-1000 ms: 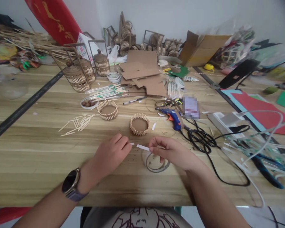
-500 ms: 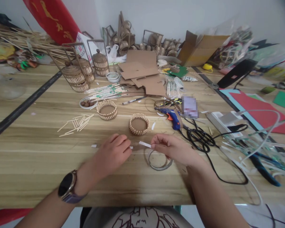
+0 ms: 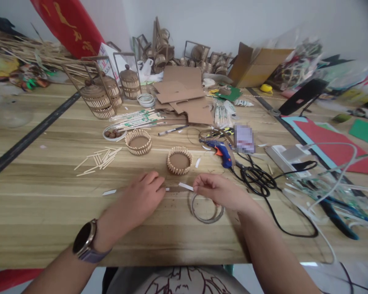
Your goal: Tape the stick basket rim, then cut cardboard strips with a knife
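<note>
Strip [image 3: 186, 186], right hand [image 3: 219, 192] pinching, left hand [image 3: 138, 196] palm-down

White-ended strip [image 3: 109, 192] partly hidden, red banner [image 3: 68, 26] cropped

Worktop [image 3: 58, 212]: smooth wood. Strip [image 3: 185, 186]: matt, paper-like. Nearer basket [image 3: 179, 159]: wooden sticks, matt base. Glue gun [image 3: 226, 156]: plastic. Sheets [image 3: 182, 77]: cardboard.

Two hands [image 3: 138, 195], two nearby open stick-walled baskets [image 3: 180, 168], three upright lidded baskets [image 3: 130, 84], one glue gun [image 3: 224, 154], one pen [image 3: 171, 130], one wristwatch [image 3: 84, 238] and one cardboard box [image 3: 262, 67] are showing.
</note>
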